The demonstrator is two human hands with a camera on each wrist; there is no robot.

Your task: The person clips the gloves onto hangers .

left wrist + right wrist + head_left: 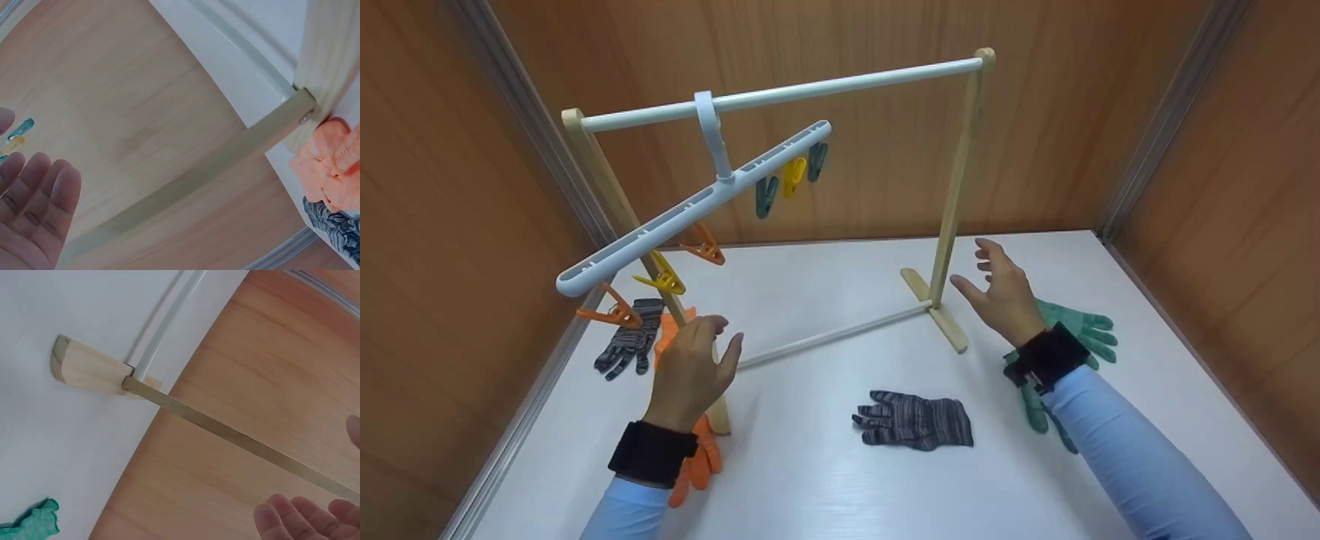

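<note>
- While both hands hang empty, the left hand (690, 367) has its fingers loosely spread, a relaxed wide grip, just beside the near wooden upright (619, 202) of the small drying rack; the right hand (997, 292) is also wide, fingers splayed, close to the far wooden upright (956, 180) but apart from it.
- Neither hand touches the rack, as far as the wrist views show: only fingertips (34, 197) and bare post appear there.
- The long white plastic peg hanger (697, 206) hooks over the white top rail (787, 91) and tilts steeply, its low end out toward the left hand. I judge that a knock from that hand could set it swinging or slide its hook along the rail.
- Orange and yellow pegs (660, 281) dangle at the low end; one grips the dark striped knitted glove (626, 345), which hangs down to the surface. A tug on that glove would drag the hanger lower still.
- The rack stands on narrow wooden feet (934, 307) joined by a thin white bar (832, 335). Pushing either upright sideways looks likely to tip or skid the whole frame on the smooth white surface (825, 480).
- The orange glove (701, 461) lies under the left wrist against the near foot; catching it with the sleeve could shift it.
- A second striped glove (919, 421) lies flat between the arms, and the green glove (1080, 330) sits under the right wrist, partly hidden, easy to sweep aside unnoticed.
</note>
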